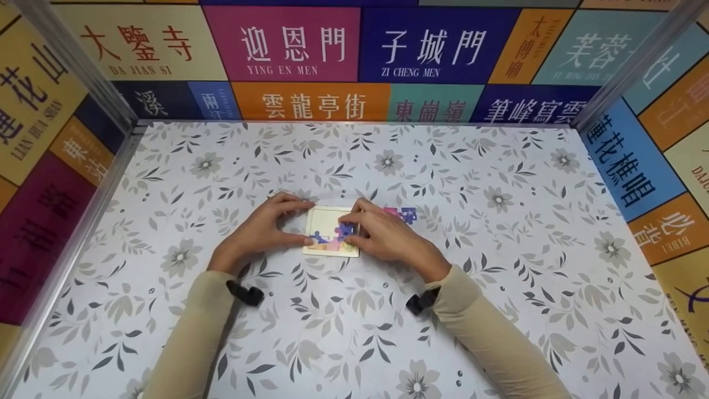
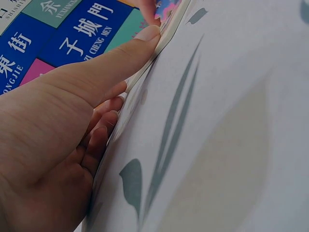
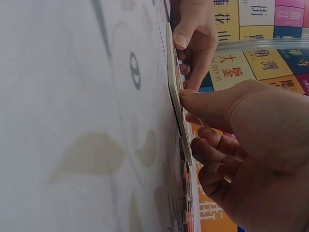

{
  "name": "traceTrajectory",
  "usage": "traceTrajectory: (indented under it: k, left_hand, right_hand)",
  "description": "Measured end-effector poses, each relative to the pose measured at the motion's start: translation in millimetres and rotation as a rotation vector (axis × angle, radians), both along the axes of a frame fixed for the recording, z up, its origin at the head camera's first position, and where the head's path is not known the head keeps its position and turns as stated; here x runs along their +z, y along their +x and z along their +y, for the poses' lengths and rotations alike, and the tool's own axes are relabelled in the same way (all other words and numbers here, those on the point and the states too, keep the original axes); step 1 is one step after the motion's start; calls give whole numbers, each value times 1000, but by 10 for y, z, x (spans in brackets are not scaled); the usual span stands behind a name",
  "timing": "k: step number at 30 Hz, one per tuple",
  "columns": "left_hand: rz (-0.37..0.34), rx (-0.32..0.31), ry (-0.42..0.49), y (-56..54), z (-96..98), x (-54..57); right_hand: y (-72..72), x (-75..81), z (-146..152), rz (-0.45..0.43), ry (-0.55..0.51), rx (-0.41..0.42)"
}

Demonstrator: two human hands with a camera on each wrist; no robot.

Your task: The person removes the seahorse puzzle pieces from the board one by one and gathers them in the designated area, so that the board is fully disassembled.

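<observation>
A small, pale, square puzzle tray (image 1: 325,219) lies flat on the table, with several joined jigsaw pieces (image 1: 332,245) along its near side. My left hand (image 1: 263,227) holds the tray's left side, thumb at the near corner and fingers at the far one. Over the right side, my right hand (image 1: 388,235) pinches a purple puzzle piece (image 1: 344,231) between thumb and index finger, against the pieces in the tray. In the right wrist view the thumb rests by the tray's edge (image 3: 172,82), and the fingers hide most of the piece.
Pink and purple puzzle pieces (image 1: 409,215) lie on the table just right of the tray, partly behind the right hand. A floral cloth (image 1: 354,321) covers the table. Upright panels with coloured sign blocks (image 1: 310,44) enclose the back and sides.
</observation>
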State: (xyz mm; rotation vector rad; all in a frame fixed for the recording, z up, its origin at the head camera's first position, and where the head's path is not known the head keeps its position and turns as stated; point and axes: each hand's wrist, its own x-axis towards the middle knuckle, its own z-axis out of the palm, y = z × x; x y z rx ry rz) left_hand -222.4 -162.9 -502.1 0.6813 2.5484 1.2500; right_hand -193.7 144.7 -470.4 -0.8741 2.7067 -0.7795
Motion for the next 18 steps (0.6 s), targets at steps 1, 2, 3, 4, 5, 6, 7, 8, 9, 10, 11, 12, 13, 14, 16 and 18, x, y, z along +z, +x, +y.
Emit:
traceTrajectory:
  k: [1, 2, 3, 4, 5, 6, 7, 8, 9, 10, 11, 12, 13, 14, 16, 18]
  left_hand:
    - [-6, 6, -3, 3, -4, 0]
    - [-10, 10, -6, 5, -8, 0]
    - [-13, 12, -11, 7, -11, -1]
    - [-15, 12, -10, 7, -10, -1]
    - [-15, 11, -8, 5, -10, -2]
    - [-14, 9, -7, 5, -11, -4]
    - [-10, 6, -6, 4, -13, -7]
    - [-8, 3, -5, 2, -14, -11]
    - [-6, 1, -4, 1, -17, -15]
    - [-3, 0, -2, 0, -18, -18]
    - [-3, 0, -2, 0, -19, -21]
    - [1, -2, -2, -1, -20, -23]
    - [5, -5, -1, 1, -21, -24]
    - [6, -6, 0, 3, -21, -23]
    - [13, -12, 6, 7, -23, -20]
    - [20, -17, 11, 9, -25, -17]
  right_hand:
    - [-3, -4, 0, 0, -3, 0]
    - [-7, -9, 3, 0, -6, -2]
    - [-11, -14, 9, 5, -10, -4]
    - [-12, -13, 18, 8, -14, -7]
    - [-14, -15, 31, 10, -20, -11]
    - [-16, -16, 43, 14, -25, -14]
    - [-19, -18, 56, 19, -33, -17]
    - [-20, -19, 72, 23, -42, -20]
    - [-19, -18, 88, 25, -52, -24]
    - [-15, -16, 104, 25, -62, -26]
    - [-12, -16, 121, 27, -72, -28]
    - [-6, -15, 139, 30, -78, -31]
    - [2, -15, 158, 31, -85, -34]
    - [10, -14, 178, 31, -90, -37]
    - [27, -17, 218, 34, -94, -42]
    - [42, -22, 258, 38, -95, -47]
